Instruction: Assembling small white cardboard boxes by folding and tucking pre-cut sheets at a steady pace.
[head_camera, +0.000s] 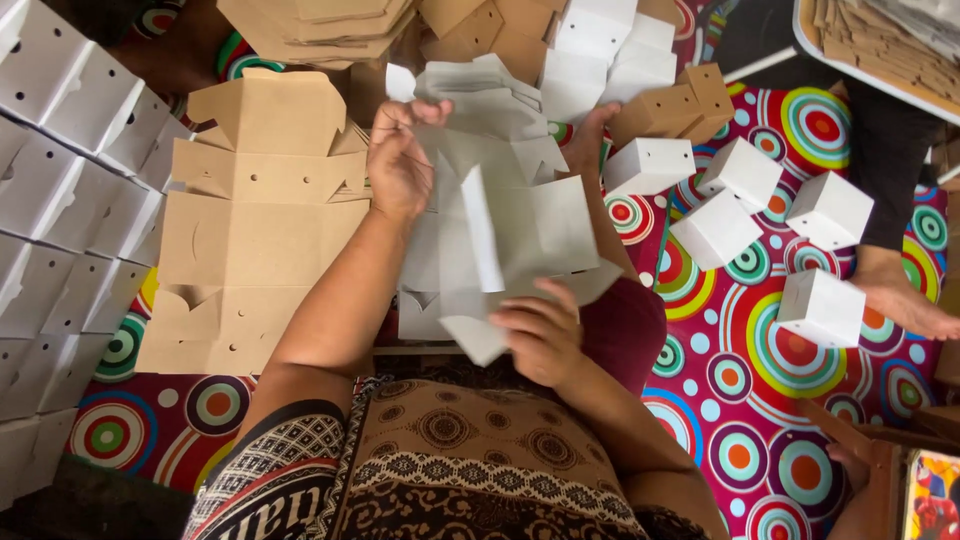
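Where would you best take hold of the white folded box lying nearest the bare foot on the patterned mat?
Probably from above, pinching two opposite side walls of the white folded box. It lies closed and apart from the other boxes, its flat top facing up and its sides free. The bare foot sits close on its right, so coming from the left or from above looks safer. Both hands are busy with the white box blank.

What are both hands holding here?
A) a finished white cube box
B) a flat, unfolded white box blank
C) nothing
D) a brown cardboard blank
B: the left hand grips the top and the right hand the bottom edge of a white blank with its flaps open; the brown blanks lie untouched beside it.
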